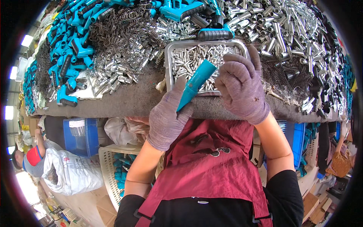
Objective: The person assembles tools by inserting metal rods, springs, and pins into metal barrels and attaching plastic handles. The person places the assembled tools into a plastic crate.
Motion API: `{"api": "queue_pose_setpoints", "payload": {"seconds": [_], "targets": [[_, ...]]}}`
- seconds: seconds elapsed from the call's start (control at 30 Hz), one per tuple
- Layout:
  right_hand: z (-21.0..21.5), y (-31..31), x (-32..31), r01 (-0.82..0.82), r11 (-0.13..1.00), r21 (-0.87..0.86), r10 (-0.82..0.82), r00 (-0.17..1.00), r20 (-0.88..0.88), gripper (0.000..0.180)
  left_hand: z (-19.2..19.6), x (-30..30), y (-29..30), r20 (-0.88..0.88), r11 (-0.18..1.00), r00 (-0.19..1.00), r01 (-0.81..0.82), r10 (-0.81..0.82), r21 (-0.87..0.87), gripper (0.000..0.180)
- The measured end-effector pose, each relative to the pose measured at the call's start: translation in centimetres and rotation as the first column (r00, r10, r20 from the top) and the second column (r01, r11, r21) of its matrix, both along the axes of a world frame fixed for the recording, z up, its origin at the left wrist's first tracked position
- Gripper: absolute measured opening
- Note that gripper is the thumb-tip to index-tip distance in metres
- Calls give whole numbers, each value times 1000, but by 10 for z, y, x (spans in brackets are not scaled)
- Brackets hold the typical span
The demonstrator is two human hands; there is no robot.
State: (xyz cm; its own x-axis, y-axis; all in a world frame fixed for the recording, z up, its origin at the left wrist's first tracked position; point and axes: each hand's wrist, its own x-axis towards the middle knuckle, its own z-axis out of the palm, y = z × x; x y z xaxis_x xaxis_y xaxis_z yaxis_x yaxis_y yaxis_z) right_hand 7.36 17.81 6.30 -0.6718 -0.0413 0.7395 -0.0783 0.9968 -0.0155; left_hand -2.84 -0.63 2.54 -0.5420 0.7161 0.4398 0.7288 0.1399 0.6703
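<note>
In the middle of the frame, the left hand [168,113] grips a teal plastic tube [197,80], likely to keep it steady. The right hand [242,90] curls beside it; whether it pinches anything, one cannot tell. A tray [168,72] likely keeps small metal pins [184,65] together.

I wear grey-purple knitted gloves [162,132] on my left hand [168,115] and my right hand [242,89]. The right one has a little dark spot [256,99]. My apron [196,176] is dark red with a small bike-like picture [220,152]. Its straps [247,210] have black buckles [262,218]. My black shirt [177,213] has short sleeves [285,195].
</note>
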Motion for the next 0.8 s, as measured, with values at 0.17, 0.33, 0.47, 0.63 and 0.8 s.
{"api": "queue_pose_setpoints", "payload": {"seconds": [0.17, 0.33, 0.47, 0.63, 0.8], "targets": [[2, 8, 29, 66, 997, -29, -62, 991, 114, 17, -5, 0, -2, -17, 998, 999, -28, 27, -48, 68], [-2, 19, 74, 210, 973, -93, -194, 968, 159, 13, -6, -2, 1, -32, 999, 999, 3, -4, -54, 69], [-10, 29, 123, 361, 927, -105, -337, 921, 193, 13, -11, -4, 6, -26, 997, 1000, -6, 4, -78, 69], [-26, 30, 204, 649, 757, -80, -609, 744, 275, 12, -16, -2, 15, 72, 996, 997, 16, -10, -88, 58], [-38, 28, 311, 835, 547, 60, -804, 504, 316, 7, -14, 1, 19, 82, 994, 996, 53, -44, -100, 58]]}}
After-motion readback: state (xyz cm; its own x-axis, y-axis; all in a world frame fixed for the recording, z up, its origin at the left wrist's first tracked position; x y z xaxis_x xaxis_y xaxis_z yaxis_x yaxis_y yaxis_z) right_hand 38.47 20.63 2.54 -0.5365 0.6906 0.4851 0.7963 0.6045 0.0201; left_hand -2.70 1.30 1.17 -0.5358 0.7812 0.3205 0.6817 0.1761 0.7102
